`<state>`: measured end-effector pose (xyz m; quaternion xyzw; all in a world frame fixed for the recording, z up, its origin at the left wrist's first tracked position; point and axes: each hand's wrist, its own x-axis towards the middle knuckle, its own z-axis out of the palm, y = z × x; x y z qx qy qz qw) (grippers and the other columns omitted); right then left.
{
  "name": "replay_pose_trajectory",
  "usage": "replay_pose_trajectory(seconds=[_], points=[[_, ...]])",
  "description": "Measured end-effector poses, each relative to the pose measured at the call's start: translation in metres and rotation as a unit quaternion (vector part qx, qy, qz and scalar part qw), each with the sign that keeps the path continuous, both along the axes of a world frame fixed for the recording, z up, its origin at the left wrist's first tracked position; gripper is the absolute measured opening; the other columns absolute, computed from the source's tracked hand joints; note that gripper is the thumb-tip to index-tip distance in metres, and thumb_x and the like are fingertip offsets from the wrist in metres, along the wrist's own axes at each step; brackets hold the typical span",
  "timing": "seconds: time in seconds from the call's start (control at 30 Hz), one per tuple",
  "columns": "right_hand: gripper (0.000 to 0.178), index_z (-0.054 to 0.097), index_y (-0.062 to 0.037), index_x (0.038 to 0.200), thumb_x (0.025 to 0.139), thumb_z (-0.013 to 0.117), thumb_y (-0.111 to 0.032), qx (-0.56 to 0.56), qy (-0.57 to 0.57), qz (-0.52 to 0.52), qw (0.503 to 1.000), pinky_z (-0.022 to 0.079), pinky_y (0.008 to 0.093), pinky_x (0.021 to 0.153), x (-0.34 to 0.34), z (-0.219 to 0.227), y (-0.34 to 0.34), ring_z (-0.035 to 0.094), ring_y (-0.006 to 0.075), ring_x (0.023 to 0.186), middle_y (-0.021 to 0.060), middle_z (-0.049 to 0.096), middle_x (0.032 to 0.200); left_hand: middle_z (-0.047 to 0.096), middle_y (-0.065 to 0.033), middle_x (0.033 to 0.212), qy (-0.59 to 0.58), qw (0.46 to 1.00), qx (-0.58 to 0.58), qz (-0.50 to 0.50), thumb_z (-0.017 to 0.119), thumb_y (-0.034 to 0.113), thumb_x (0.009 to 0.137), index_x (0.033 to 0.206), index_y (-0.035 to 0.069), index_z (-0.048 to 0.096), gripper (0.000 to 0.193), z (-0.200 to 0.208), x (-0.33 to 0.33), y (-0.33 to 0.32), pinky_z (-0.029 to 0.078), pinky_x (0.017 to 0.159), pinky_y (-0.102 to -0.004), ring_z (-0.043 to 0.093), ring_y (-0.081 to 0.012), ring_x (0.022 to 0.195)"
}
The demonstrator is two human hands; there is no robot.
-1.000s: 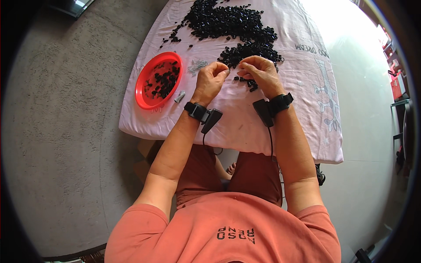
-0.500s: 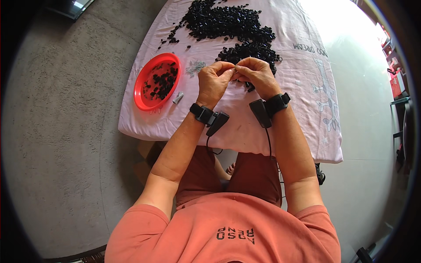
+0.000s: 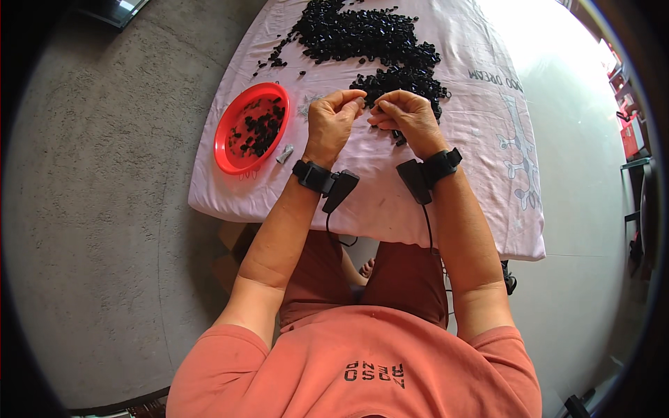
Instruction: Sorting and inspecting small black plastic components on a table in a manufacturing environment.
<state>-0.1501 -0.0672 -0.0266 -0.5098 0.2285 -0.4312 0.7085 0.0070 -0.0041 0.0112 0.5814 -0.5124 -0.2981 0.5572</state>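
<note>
Over the near end of a spread of small black pieces, both hands are raised close together, a small gap between them. The fingertips of my left hand are pinched; whatever they hold is too small to make out. My right hand is also closed, thumb against curled fingers, and its contents cannot be told. A red round tray with black pieces in it stands to the left. Beside my left hand lies a little heap of thin clear bits, partly covered by that hand.
A pale pink printed cloth covers the table. Near the red tray lies a small grey twisted piece. Each wrist wears a black strap with a box and a hanging cable. A dark flat object is at the far left.
My left hand has moved slightly left, away from the right one, so the fingertips that met are now apart. My right hand has barely moved.
</note>
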Motion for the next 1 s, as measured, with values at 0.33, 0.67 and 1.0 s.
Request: replay_pose_trajectory(seconds=[0.33, 0.67, 1.0], points=[[0.015, 0.066, 0.0028, 0.105, 0.097, 0.059, -0.009, 0.008, 0.0, 0.022, 1.0, 0.056, 0.0218, 0.063, 0.001, -0.0001, 0.0011, 0.072, 0.0168, 0.08, 0.011, 0.071, 0.091, 0.07, -0.0039, 0.084, -0.044, 0.999, -0.026, -0.014, 0.065, 0.004, 0.09, 0.099, 0.0, 0.073, 0.013, -0.0052, -0.0038, -0.0006, 0.051, 0.069, -0.0232, 0.062, -0.008, 0.076], [0.019, 0.063, 0.0058, 0.112, 0.097, 0.058, -0.005, 0.047, -0.032, 0.065, 0.996, 0.06, 0.0241, 0.076, 0.0007, -0.0041, -0.0013, 0.072, 0.02, 0.09, 0.0139, 0.07, 0.098, 0.069, -0.0059, 0.088, -0.116, 0.993, -0.033, -0.008, 0.066, 0.004, 0.09, 0.096, 0.001, 0.073, 0.01, -0.0043, -0.0026, -0.0009, 0.051, 0.069, -0.024, 0.063, -0.0099, 0.077], [0.019, 0.064, 0.0055, 0.112, 0.096, 0.059, -0.005, 0.03, -0.027, 0.062, 0.997, 0.06, 0.0242, 0.076, 0.0008, -0.0051, -0.0017, 0.072, 0.0188, 0.088, 0.0133, 0.07, 0.097, 0.068, -0.006, 0.089, -0.166, 0.983, -0.075, 0.009, 0.068, 0.004, 0.088, 0.095, 0.003, 0.074, 0.009, -0.0053, -0.004, -0.002, 0.051, 0.067, -0.0246, 0.064, -0.0117, 0.075]])
